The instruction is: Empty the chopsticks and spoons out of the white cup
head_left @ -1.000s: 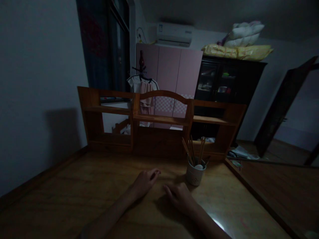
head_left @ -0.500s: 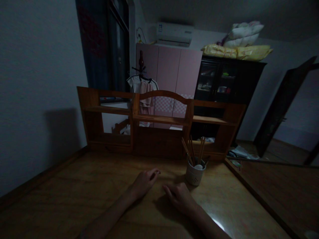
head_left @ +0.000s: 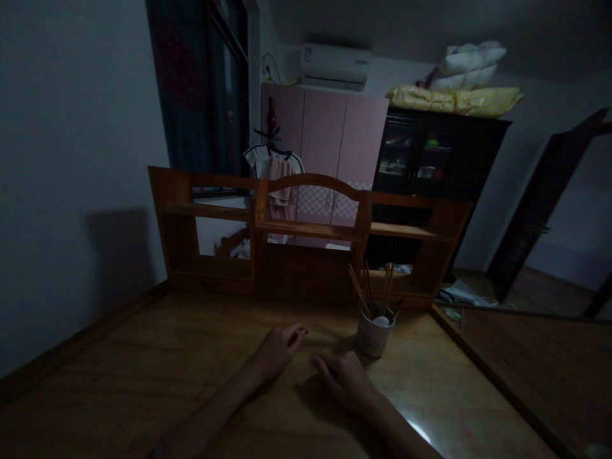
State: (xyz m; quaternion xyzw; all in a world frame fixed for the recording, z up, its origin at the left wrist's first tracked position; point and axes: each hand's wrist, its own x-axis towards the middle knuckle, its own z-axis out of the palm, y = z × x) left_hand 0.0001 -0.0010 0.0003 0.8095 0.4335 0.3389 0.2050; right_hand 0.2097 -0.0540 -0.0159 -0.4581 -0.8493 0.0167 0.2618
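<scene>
We have a light grey, round, tapered cup (head_left: pixel 371 338) standing upright on the glossy yellow-brown wooden desk (head_left: pixel 215 357), long axis vertical, mouth up, small dark marks low on its front. Slim light-brown sticks (head_left: pixel 361 292) poke well above the rim, long axes steep: those on the left tip their upper ends left, those on the right lean slightly right. We also see a white rounded piece (head_left: pixel 381 321) at the cup's mouth. Our left hand (head_left: pixel 276 350) is over the desk's middle, pointing forward and right, fingers loosely bent, gap showing between thumb and fingers. Our right hand (head_left: pixel 347 382) is nearest the cup, just in front and to its left, thumb pointing forward-left; its fingers fold under, and in this dim light we can't tell how far they close. Behind the cup: the low brown wooden shelf unit (head_left: pixel 306 274).
</scene>
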